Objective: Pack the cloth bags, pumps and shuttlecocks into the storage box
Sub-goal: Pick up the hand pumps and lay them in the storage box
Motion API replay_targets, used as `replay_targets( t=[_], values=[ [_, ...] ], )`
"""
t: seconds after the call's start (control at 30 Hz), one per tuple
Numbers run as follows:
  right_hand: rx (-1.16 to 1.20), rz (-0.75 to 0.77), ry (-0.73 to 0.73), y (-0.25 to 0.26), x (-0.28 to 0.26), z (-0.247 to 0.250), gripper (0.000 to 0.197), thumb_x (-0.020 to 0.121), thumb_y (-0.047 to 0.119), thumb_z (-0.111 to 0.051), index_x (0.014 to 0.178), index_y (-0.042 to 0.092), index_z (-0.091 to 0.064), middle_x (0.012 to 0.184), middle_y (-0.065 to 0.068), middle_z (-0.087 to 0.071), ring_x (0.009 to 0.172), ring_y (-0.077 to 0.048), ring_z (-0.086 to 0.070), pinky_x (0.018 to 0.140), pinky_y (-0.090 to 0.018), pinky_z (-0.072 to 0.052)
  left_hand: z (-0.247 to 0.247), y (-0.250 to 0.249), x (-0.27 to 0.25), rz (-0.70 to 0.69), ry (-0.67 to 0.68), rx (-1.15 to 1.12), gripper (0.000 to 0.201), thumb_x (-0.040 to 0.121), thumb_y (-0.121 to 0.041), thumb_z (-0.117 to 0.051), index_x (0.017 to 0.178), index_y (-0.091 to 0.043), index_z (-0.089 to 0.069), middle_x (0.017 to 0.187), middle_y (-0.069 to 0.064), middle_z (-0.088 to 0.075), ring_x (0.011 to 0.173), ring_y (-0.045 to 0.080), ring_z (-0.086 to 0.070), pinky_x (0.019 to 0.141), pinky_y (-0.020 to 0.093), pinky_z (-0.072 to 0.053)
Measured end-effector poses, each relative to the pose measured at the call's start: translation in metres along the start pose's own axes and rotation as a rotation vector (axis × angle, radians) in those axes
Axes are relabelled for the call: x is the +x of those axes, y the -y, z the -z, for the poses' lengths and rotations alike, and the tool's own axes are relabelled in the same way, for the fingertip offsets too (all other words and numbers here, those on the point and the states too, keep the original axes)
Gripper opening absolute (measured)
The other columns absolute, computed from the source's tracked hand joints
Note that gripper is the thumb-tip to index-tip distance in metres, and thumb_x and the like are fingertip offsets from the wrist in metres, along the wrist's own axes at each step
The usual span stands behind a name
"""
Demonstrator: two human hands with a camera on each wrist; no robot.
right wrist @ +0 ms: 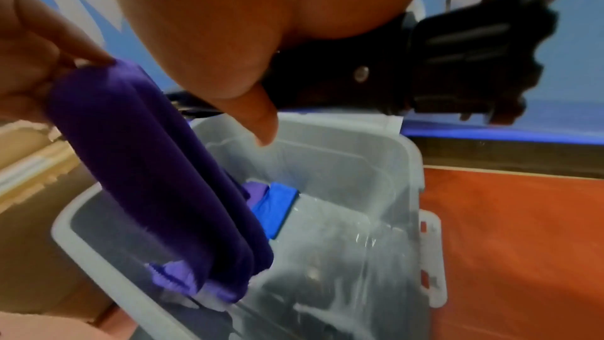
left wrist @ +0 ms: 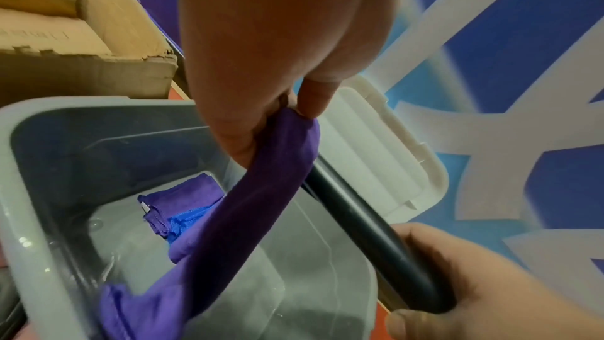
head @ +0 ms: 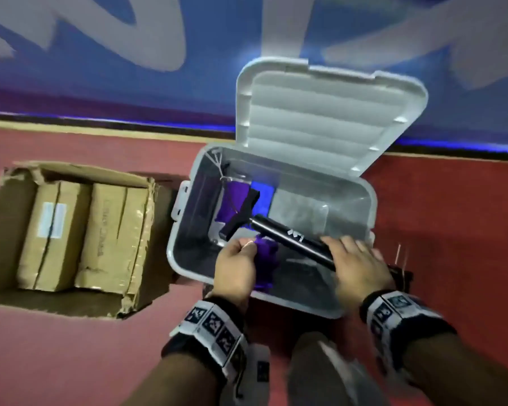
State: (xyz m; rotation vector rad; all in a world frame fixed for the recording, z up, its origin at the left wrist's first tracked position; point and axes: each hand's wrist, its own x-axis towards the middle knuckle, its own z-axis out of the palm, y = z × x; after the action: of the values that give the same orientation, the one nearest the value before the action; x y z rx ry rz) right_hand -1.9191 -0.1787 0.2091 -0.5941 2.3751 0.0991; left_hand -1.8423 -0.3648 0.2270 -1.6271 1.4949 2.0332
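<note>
A translucent storage box (head: 185, 230) stands on the red floor with its white lid (head: 329, 112) open against the wall. My left hand (head: 236, 265) pinches a folded purple cloth bag (left wrist: 261, 198) that hangs over the box's near side. My right hand (head: 355, 265) grips a black pump (head: 291, 238) by its barrel and holds it slantwise above the box, T-handle toward the far left. On the box floor lie a purple cloth bag (right wrist: 253, 189) and a blue one (right wrist: 276, 206). I see no shuttlecocks.
An open cardboard carton (head: 71, 230) with brown packages stands left of the box. A blue and white wall (head: 100, 54) runs right behind the box. My knee and shoe (head: 329, 373) are below the hands.
</note>
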Motion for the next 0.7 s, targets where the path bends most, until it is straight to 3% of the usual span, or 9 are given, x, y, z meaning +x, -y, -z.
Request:
replay_targets(
  t=[0.1, 0.2, 0.33, 0.4, 0.5, 0.6, 0.7],
  values=[
    [-0.003, -0.012, 0.006, 0.007, 0.052, -0.045, 0.074, 0.075, 0.024, -0.061, 0.140, 0.034, -0.029, 0.121, 0.008, -0.044, 0.116, -0.018, -0.043, 0.098, -0.035, -0.034, 0.010, 0.017, 0.058, 0.026, -0.008, -0.027, 0.021, 0.095, 0.004, -0.046, 0.081, -0.006, -0.057, 0.060, 0.007, -0.061, 0.046, 0.013, -0.058, 0.039, 0.020, -0.047],
    [-0.039, 0.010, -0.040, 0.013, 0.097, -0.074, 0.068, 0.072, 0.021, -0.063, 0.135, 0.031, -0.040, 0.112, 0.005, -0.047, 0.108, -0.022, -0.047, 0.092, -0.037, -0.035, 0.019, 0.033, 0.108, 0.002, -0.001, 0.014, 0.024, 0.093, 0.004, -0.049, 0.076, -0.010, -0.059, 0.069, 0.008, -0.059, 0.061, 0.016, -0.055, 0.055, 0.020, -0.049],
    [-0.097, 0.041, -0.075, 0.016, 0.157, -0.100, 0.068, 0.072, 0.023, -0.066, 0.133, 0.036, -0.038, 0.114, 0.008, -0.048, 0.109, -0.019, -0.047, 0.095, -0.036, -0.031, 0.022, 0.054, 0.162, -0.030, 0.061, 0.124, 0.024, 0.091, 0.000, -0.053, 0.073, -0.014, -0.061, 0.072, 0.006, -0.060, 0.074, 0.019, -0.054, 0.078, 0.040, -0.052],
    [-0.104, 0.052, -0.085, 0.014, 0.186, -0.114, 0.071, 0.072, 0.020, -0.065, 0.135, 0.036, -0.034, 0.120, 0.007, -0.046, 0.115, -0.019, -0.045, 0.099, -0.036, -0.030, 0.017, 0.058, 0.184, -0.075, 0.105, 0.185, 0.024, 0.092, -0.002, -0.053, 0.073, -0.015, -0.062, 0.068, 0.003, -0.060, 0.070, 0.018, -0.055, 0.073, 0.035, -0.052],
    [-0.151, 0.097, -0.091, 0.006, 0.221, -0.133, 0.076, 0.072, 0.016, -0.064, 0.139, 0.032, -0.033, 0.126, 0.005, -0.045, 0.120, -0.020, -0.042, 0.105, -0.037, -0.026, 0.003, 0.063, 0.213, -0.152, 0.156, 0.270, 0.026, 0.094, 0.001, -0.049, 0.074, -0.012, -0.058, 0.061, -0.002, -0.056, 0.052, 0.005, -0.051, 0.052, 0.014, -0.044],
    [-0.210, 0.149, -0.128, -0.010, 0.249, -0.153, 0.077, 0.072, 0.014, -0.064, 0.141, 0.029, -0.033, 0.124, 0.004, -0.047, 0.116, -0.021, -0.044, 0.105, -0.040, -0.029, -0.015, 0.065, 0.244, -0.275, 0.240, 0.534, 0.026, 0.093, -0.006, -0.051, 0.072, -0.019, -0.059, 0.058, -0.007, -0.055, 0.047, 0.004, -0.045, 0.048, 0.017, -0.039],
    [-0.258, 0.173, -0.156, -0.028, 0.274, -0.173, 0.072, 0.075, 0.015, -0.063, 0.140, 0.028, -0.034, 0.120, 0.002, -0.048, 0.112, -0.023, -0.045, 0.103, -0.040, -0.031, -0.027, 0.054, 0.271, -0.342, 0.259, 0.754, 0.018, 0.092, -0.012, -0.053, 0.079, -0.016, -0.065, 0.058, -0.004, -0.055, 0.047, 0.008, -0.045, 0.045, 0.020, -0.036]
  ],
)
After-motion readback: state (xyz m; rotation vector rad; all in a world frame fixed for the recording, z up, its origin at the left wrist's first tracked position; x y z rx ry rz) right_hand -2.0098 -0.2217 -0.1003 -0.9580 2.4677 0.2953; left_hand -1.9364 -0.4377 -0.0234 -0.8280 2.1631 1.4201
